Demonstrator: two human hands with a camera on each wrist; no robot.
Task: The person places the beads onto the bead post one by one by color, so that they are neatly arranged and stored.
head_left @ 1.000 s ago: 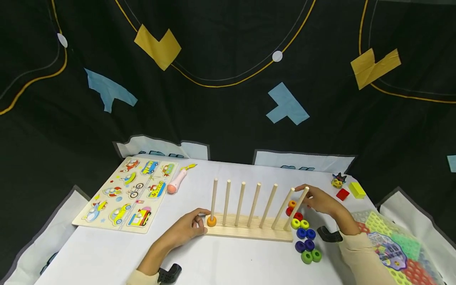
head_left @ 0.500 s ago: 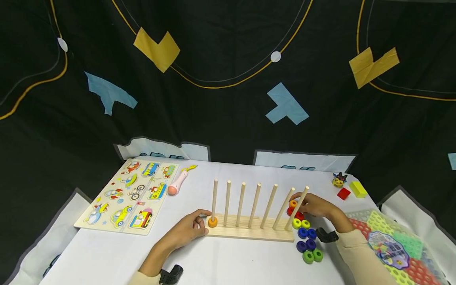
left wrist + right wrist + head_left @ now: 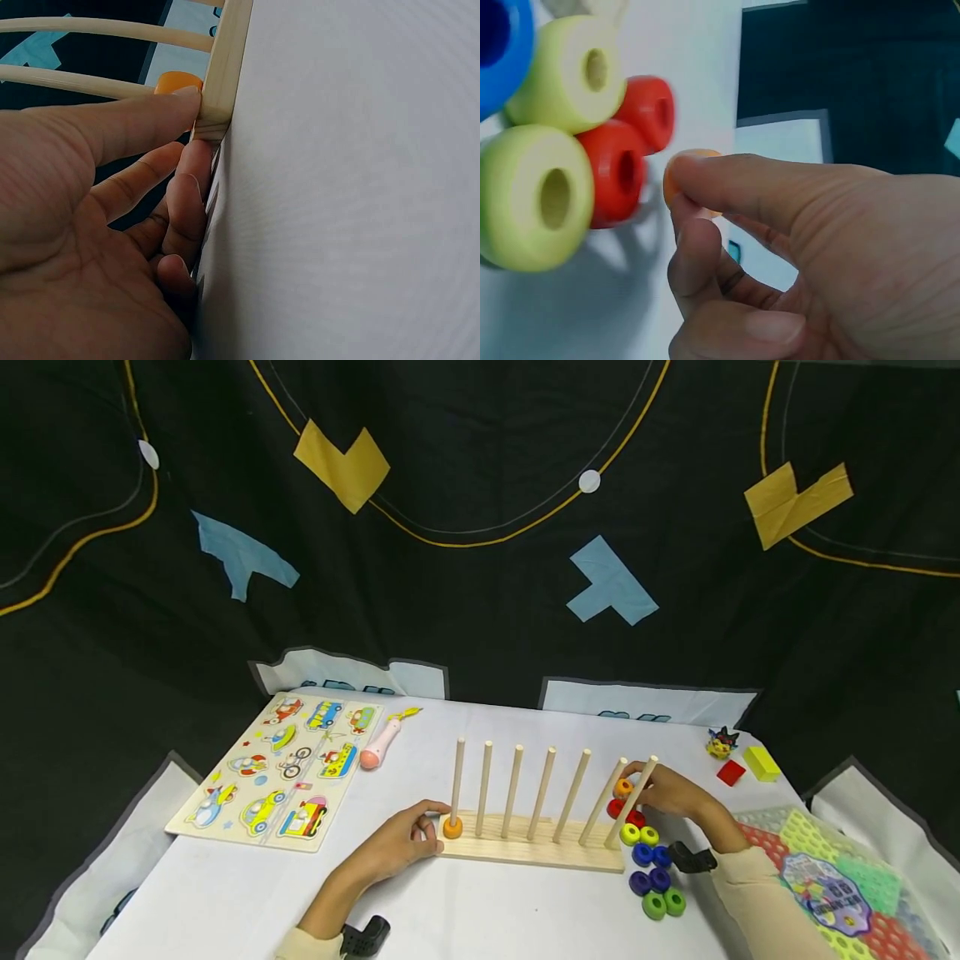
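Observation:
A wooden peg rack with several upright dowels lies in front of me, and an orange ring sits at the bottom of its leftmost peg. My left hand grips the rack's left end; the left wrist view has the thumb beside the orange ring, against the end of the wood. Behind the rack's right end, my right hand pinches another orange ring between thumb and forefinger. Close by lie red rings and yellow rings, their holes facing the right wrist camera.
Blue rings, purple rings and green rings continue toward the front. A vehicle puzzle board and a pink toy microphone-like stick lie left. At right are a yellow block, red block, small figurine and colourful packet.
My right hand has come down to the orange ring behind the rack and taken it between the fingertips. The left hand keeps its place at the rack's end.

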